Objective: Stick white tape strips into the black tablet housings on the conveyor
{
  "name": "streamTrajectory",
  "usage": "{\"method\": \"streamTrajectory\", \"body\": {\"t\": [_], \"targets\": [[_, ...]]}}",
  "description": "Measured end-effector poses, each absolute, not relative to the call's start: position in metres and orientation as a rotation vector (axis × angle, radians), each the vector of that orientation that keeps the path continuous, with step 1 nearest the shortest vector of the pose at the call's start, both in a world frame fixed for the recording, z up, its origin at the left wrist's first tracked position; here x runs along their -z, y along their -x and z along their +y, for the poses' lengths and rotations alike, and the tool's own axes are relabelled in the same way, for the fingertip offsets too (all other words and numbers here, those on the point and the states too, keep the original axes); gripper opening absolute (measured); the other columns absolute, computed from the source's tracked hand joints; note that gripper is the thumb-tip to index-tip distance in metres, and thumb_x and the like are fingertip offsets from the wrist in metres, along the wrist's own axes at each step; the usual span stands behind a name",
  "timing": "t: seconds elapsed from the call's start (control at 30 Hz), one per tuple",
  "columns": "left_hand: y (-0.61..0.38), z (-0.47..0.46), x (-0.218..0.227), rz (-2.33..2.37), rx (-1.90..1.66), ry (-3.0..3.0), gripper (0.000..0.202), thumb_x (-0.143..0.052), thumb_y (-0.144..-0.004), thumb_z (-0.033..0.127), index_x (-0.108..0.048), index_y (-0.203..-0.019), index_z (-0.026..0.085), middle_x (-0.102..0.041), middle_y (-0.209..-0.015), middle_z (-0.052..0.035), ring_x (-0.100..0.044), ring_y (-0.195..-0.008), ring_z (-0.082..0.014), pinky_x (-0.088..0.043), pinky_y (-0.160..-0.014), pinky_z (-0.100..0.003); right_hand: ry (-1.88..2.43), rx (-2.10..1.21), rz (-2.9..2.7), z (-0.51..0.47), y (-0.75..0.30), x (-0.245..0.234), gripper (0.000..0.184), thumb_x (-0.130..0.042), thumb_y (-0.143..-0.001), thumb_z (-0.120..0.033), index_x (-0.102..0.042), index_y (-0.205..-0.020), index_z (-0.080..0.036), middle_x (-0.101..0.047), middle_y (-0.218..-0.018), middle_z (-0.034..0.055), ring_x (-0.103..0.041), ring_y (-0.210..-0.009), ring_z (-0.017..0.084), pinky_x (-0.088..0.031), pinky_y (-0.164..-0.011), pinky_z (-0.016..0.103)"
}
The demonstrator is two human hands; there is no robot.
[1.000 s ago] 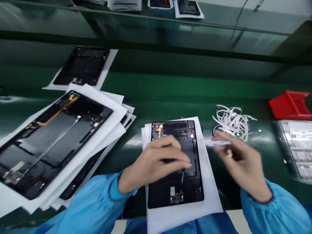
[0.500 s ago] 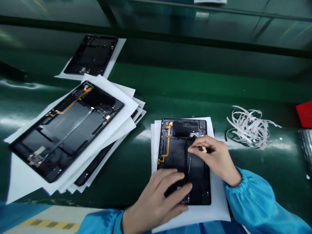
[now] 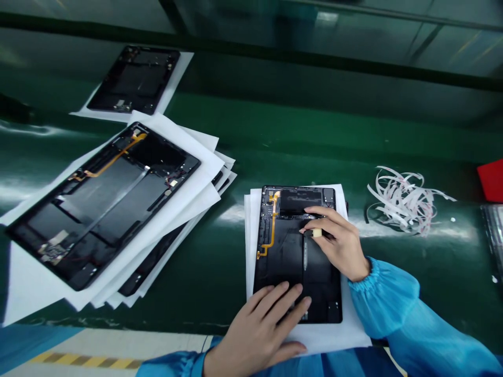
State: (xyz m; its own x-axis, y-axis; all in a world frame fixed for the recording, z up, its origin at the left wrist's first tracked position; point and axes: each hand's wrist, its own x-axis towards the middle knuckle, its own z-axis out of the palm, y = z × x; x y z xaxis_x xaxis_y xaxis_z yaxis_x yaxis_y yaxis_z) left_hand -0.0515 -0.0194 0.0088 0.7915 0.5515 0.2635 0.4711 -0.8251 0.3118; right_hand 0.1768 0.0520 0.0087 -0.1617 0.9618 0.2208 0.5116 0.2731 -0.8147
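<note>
An opened tablet housing (image 3: 288, 246) lies on white sheets (image 3: 349, 340) in front of me, with an orange flex cable along its left side and a grey strip (image 3: 305, 254) down its middle. My left hand (image 3: 267, 324) rests on the housing's lower left part, fingers spread. Above the upper middle, my right hand (image 3: 338, 238) pinches a small black-and-cream piece (image 3: 315, 232) between thumb and finger, close to the strip's top end. Its exact kind is too small to make out, and I cannot tell whether it touches the housing.
At the left, a stack of tablet housings (image 3: 106, 204) is interleaved with white sheets. Behind it lies another housing (image 3: 133, 78) on a sheet. A tangle of white strips (image 3: 404, 201) sits to the right. A red object (image 3: 491, 180) and a clear plastic tray (image 3: 493, 230) are at the right edge.
My right hand has shifted slightly left, its fingers spread more, and the small piece shows more plainly. My left hand stays on the housing. The whole view has shifted a little.
</note>
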Motion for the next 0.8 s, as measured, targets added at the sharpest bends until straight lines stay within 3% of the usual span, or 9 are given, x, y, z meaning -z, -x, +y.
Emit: {"method": "streamTrajectory", "body": {"t": [0.23,0.33,0.8], "targets": [[0.0488,-0.025,-0.0005,0.802,-0.505,-2.759,0.04,-0.053,-0.097,0.049,-0.068,-0.123,0.023,-0.062,-0.137,0.0035,-0.05,-0.127,-0.0225,-0.024,-0.117,-0.035,1.312,-0.691,-1.812,0.0532,-0.1788,-0.0008,0.02,-0.058,-0.088,-0.003,-0.07,-0.094,-0.019,-0.067,-0.12,0.0095,-0.067,-0.107,0.018,-0.055,-0.093,0.029],[0.0493,-0.023,-0.0028,0.775,-0.462,-2.783,0.037,-0.049,-0.1,0.043,-0.067,-0.126,0.022,-0.062,-0.137,0.0046,-0.05,-0.128,-0.0229,-0.02,-0.119,-0.036,1.317,-0.698,-1.811,0.0536,-0.1788,-0.0013,0.021,-0.057,-0.087,-0.003,-0.069,-0.093,-0.019,-0.067,-0.12,0.0097,-0.067,-0.106,0.018,-0.055,-0.093,0.031],[0.0522,-0.0219,-0.0048,0.765,-0.44,-2.819,0.036,-0.051,-0.099,0.039,-0.066,-0.127,0.023,-0.062,-0.137,0.0049,-0.053,-0.127,-0.0216,-0.017,-0.122,-0.036,1.337,-0.73,-1.791,0.0536,-0.1773,0.0029,0.028,-0.053,-0.084,0.001,-0.069,-0.094,-0.019,-0.066,-0.122,0.0083,-0.065,-0.11,0.019,-0.053,-0.098,0.033]]}}
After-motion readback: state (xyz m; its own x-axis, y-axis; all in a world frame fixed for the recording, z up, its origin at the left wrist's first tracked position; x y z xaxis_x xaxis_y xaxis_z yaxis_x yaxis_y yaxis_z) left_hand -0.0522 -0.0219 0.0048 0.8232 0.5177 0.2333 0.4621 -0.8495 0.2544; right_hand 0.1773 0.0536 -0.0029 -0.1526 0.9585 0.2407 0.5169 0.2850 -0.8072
